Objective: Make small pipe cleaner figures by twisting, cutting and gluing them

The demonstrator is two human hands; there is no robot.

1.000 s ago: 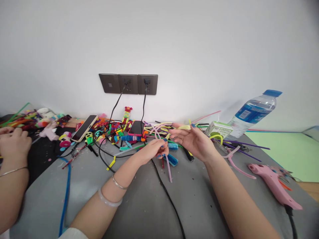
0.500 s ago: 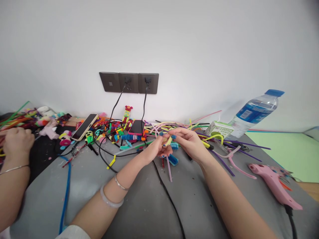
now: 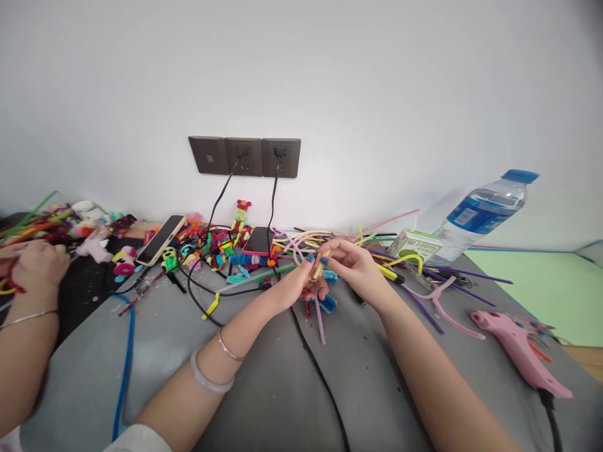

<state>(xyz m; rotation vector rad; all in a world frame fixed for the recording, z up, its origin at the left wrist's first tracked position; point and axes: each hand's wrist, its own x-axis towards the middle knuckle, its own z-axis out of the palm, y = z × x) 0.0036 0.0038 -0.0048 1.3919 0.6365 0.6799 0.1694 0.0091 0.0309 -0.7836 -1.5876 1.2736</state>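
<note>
My left hand (image 3: 291,287) and my right hand (image 3: 357,269) meet above the middle of the grey table. Between their fingertips is a short, pale yellow pipe cleaner (image 3: 319,270), pinched by both. Its lower end is partly hidden by my left fingers. Just beneath my hands lie blue pipe cleaner pieces (image 3: 328,304) and a lilac strip (image 3: 320,323). Behind my fingers spreads a heap of long pink, yellow and purple pipe cleaners (image 3: 325,236).
A pink glue gun (image 3: 521,351) lies at the right, before a tilted water bottle (image 3: 480,213) and a small box (image 3: 414,245). Black cables cross the table (image 3: 264,402). At left, another person's hands (image 3: 40,267) work near a phone (image 3: 161,240) and colourful craft figures.
My fingers have shifted slightly around the yellow pipe cleaner, which shows more upright. At left, the other person's hands have moved a little to the right, with a dark red strand now visible.
</note>
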